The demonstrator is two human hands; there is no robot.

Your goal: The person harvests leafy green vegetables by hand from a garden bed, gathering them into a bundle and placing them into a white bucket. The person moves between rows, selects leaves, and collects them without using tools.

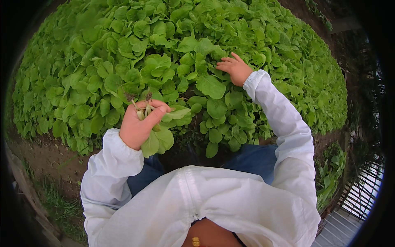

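Note:
My left hand point(140, 122) is closed around a few pulled leafy green plants point(160, 139). Their pale stems and soil-covered roots point(131, 96) stick up past my fingers, and the leaves hang below and to the right. Over the bed of leafy greens point(213, 86), my right hand point(234, 68) reaches out with its fingers apart and nothing visible in it. Its fingertips are at the leaves; whether they touch them I cannot tell. Broad rounded leaves hide the stems and most of the soil there.
Bare soil point(55, 163) borders the bed at the left, with grass point(61, 203) and a wooden edge point(31, 191) beyond. My knees in blue jeans point(251, 162) are close against the bed. At the right are more leafy plants point(331, 173), a lattice fence point(362, 188) and a ribbed grey surface point(336, 228).

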